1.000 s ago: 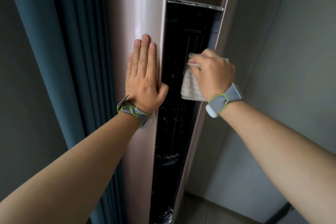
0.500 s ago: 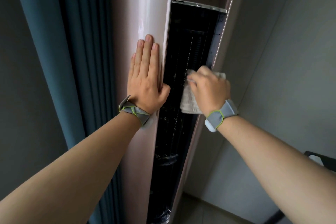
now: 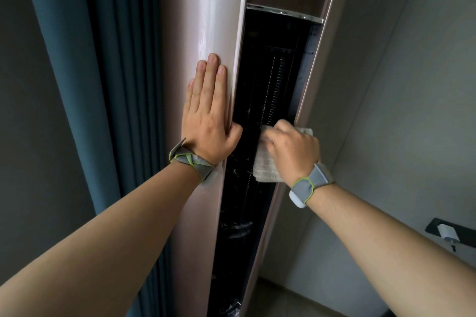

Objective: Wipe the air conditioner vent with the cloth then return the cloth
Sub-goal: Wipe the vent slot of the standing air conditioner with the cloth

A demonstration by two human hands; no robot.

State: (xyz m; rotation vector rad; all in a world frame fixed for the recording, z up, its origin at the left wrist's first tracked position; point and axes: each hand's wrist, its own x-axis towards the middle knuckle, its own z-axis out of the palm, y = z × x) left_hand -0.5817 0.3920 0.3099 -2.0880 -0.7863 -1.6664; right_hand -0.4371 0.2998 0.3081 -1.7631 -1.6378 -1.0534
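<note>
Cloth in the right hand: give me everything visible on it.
The white, ribbed-textured cloth looks soft and folded into a pad. The right hand grips it and covers its middle, so only a lower-left part and a corner beyond the knuckles show. It is pressed against the right side of the tall air conditioner's dark open vent, about mid-height, overlapping the pinkish right frame edge. Stains cannot be made out.

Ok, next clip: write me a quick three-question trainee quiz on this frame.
1. True or false: the left hand lies flat on the air conditioner casing.
2. The right hand holds: A) a brush B) a cloth C) nothing.
3. Fill in: the cloth is pressed at the ___ edge of the dark vent opening.

Key: 1 true; 2 B; 3 right.
</note>
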